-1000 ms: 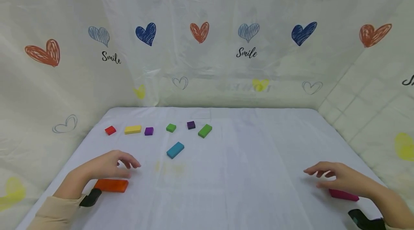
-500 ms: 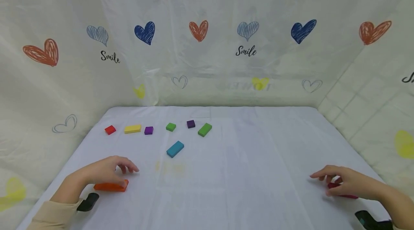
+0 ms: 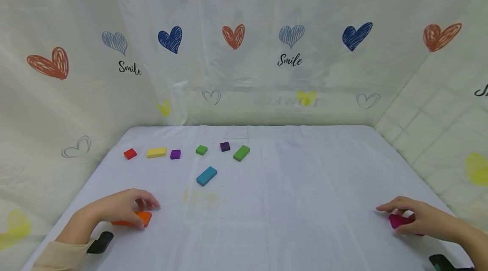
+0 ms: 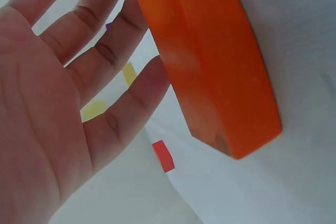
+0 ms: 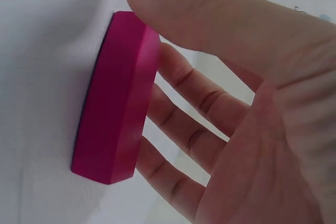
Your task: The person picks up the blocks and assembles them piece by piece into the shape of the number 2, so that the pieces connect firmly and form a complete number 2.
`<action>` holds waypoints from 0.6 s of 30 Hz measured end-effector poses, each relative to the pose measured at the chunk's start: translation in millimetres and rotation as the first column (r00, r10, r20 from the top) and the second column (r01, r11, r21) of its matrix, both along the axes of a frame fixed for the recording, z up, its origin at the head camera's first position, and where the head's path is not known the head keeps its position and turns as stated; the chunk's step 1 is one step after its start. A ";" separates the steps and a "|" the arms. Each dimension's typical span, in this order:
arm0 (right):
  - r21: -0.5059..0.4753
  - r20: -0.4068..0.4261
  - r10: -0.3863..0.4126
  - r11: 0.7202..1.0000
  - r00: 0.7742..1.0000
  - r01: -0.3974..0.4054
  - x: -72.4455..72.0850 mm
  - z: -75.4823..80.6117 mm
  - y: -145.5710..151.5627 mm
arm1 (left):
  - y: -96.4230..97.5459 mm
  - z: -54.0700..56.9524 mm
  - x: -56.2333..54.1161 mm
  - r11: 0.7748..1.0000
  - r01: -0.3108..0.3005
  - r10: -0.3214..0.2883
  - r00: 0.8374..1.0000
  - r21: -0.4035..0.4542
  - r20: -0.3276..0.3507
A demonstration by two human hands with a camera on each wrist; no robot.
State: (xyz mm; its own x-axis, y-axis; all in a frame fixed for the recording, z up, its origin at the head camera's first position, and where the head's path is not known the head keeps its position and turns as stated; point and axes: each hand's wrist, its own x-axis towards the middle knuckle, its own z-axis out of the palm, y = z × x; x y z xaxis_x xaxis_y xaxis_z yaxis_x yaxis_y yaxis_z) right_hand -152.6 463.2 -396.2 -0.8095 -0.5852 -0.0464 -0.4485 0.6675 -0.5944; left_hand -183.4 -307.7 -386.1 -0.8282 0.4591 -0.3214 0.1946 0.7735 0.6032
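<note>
Tabletop (image 3: 305, 203) stretches wide between 2 hands (image 3: 123, 206) (image 3: 431, 219), spread around orange block (image 4: 215, 72) and magenta block (image 5: 116, 103).

Person wearing beige long sleeve (image 3: 62, 256) on left arm, cuff ending near wrist. Small black unit (image 3: 101, 242) showing at left wrist, rounded edges; similar dark unit (image 3: 442, 261) at right wrist, frame edge cutting it off. Both hands going bare. Left fingers (image 4: 118, 121) showing creased joints; right thumb (image 5: 197, 17) showing short nail.

The left grip (image 4: 63, 93) has its fingers spread along one side of the orange block (image 4: 215, 77); past them, a red block (image 4: 163, 156) sits by the desk's (image 4: 236, 195) edge, a yellow block (image 4: 129, 74) peeking between fingers.
</note>
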 end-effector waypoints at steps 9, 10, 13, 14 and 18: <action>-0.009 0.008 -0.024 1.000 1.000 0.024 4.5 0.4 9.4 | -3.0 -2.6 0.8 0.992 -0.110 0.115 0.990 -0.064 0.080; -0.002 0.013 -0.034 0.999 0.999 0.034 4.5 0.4 9.5 | -4.0 -3.1 0.8 0.992 -0.111 0.116 0.990 -0.064 0.081; 0.016 0.047 -0.055 0.998 0.997 0.055 3.7 0.4 10.8 | -7.3 -4.3 1.0 0.995 -0.085 0.089 0.993 -0.046 0.074; 0.021 0.054 -0.061 0.998 0.997 0.060 3.5 0.4 10.8 | -8.5 -4.7 1.1 0.997 -0.072 0.074 0.995 -0.038 0.069; 0.012 0.062 -0.054 0.998 0.997 0.054 1.3 -1.5 12.5 | -12.0 -5.4 1.4 0.999 -0.035 0.035 0.998 -0.005 0.059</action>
